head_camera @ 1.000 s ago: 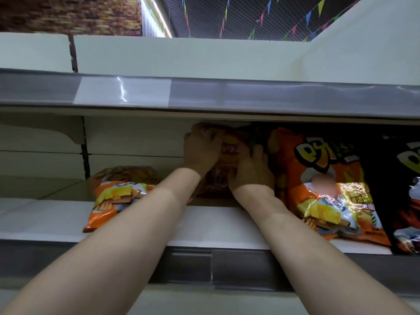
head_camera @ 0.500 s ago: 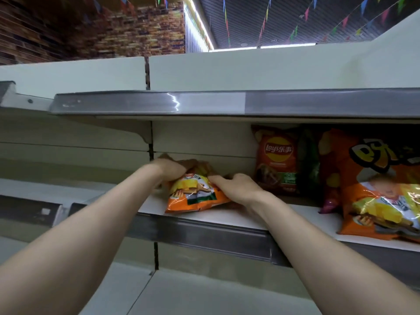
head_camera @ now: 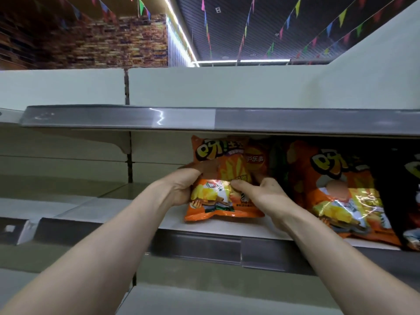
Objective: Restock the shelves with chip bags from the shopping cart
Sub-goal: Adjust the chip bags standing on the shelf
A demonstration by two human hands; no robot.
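Both my hands hold a small orange chip bag that stands upright on the white shelf. My left hand grips its left edge and my right hand pinches its right side, thumb on the front. Behind it a red Lay's bag peeks out, mostly hidden. To the right stands a larger orange chip bag, and a black bag is cut off by the frame edge. The shopping cart is out of view.
The upper shelf's grey price rail hangs just above the bags. The lower rail runs along the shelf front. Bare shelf surface stretches left of the bag I hold. A bracket and upright post sit at the back.
The small orange bag was lying flat further left; both hands have raised it upright and shifted it right, in front of the red Lay's bag.
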